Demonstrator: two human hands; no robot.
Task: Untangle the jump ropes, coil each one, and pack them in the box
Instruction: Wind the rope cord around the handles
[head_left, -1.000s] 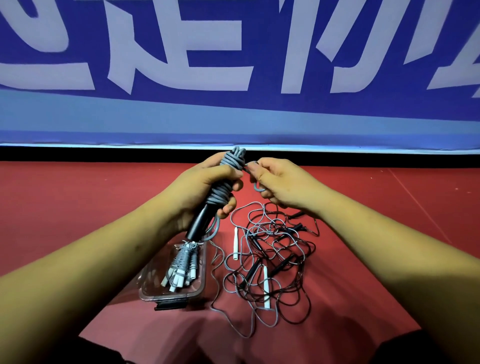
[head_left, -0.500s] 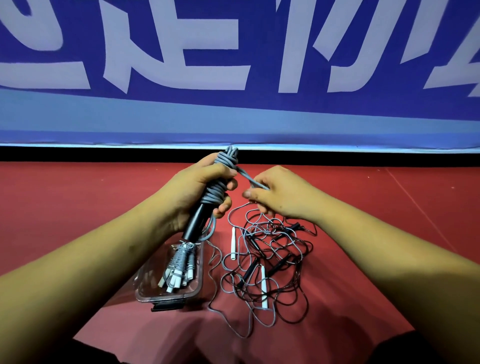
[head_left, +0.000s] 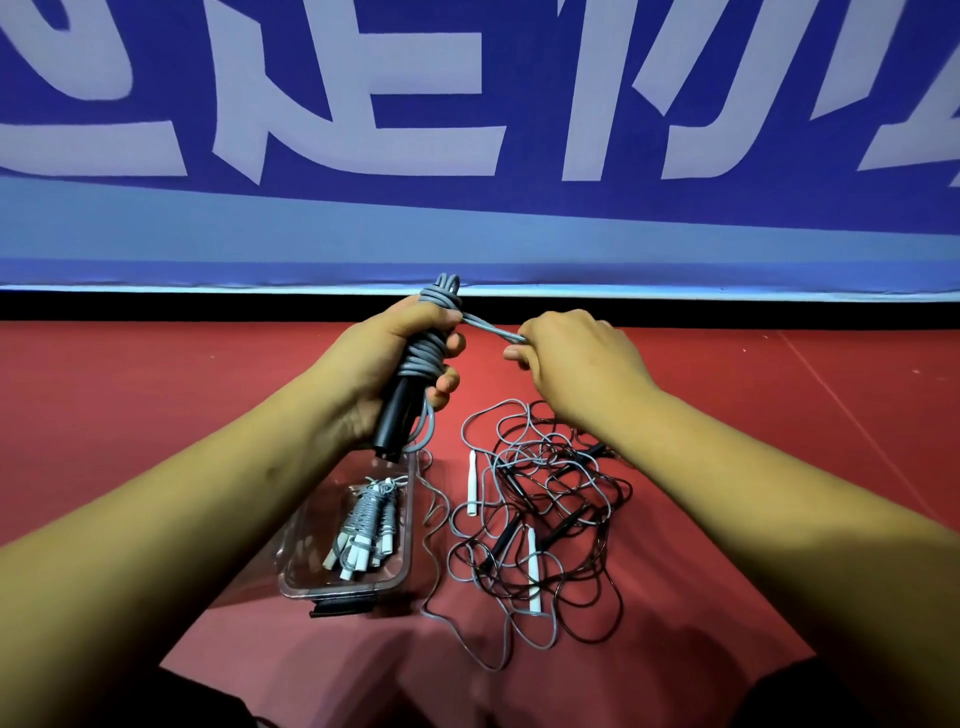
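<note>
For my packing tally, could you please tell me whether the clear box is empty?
No, the clear box holds coiled grey ropes with white handles lying inside it.

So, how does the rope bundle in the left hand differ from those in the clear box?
The held bundle has a black handle; the boxed bundles have white ones. The held bundle stands tilted in the left hand; the boxed bundles lie in the clear box. The held bundle's loose end is pinched by the right hand; the boxed bundles seem fully wound. Both are wrapped in grey cord.
</note>
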